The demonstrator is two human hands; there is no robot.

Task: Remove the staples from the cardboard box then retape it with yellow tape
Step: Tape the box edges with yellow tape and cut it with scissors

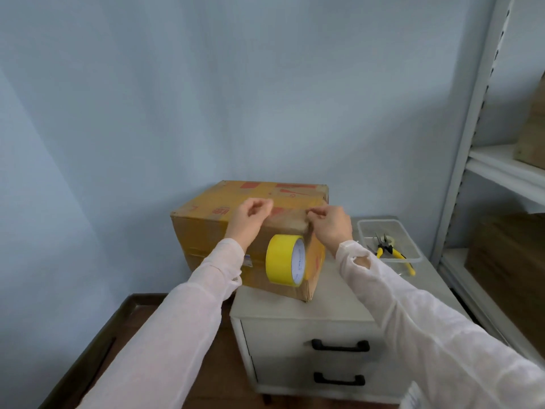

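The right hand [331, 224] grip pinches the top edge of the brown cardboard box [206, 231] on the grey surface [339, 305]. The left hand [250, 215] grip is curled above the box; contents indeterminate. The yellow tape roll [281, 259] hangs in front.

Ok, pale grey bedside cabinet [339, 302] in the corner, two drawers, black handle [340, 345] up top, second handle [339, 379] below it. Clear plastic tub [380, 221] sitting at the back right of the cabinet top. Right next to it, white metal shelving rack [477, 113] w/ a slotted upright. Brown wood-look box [530, 128] on the upper shelf, bigger brown box [507, 261] on the shelf below. Blue-grey wall [206, 84] behind, bare. Reddish wood floor [212, 364] underneath, dark skirting board [88, 349] along the left.
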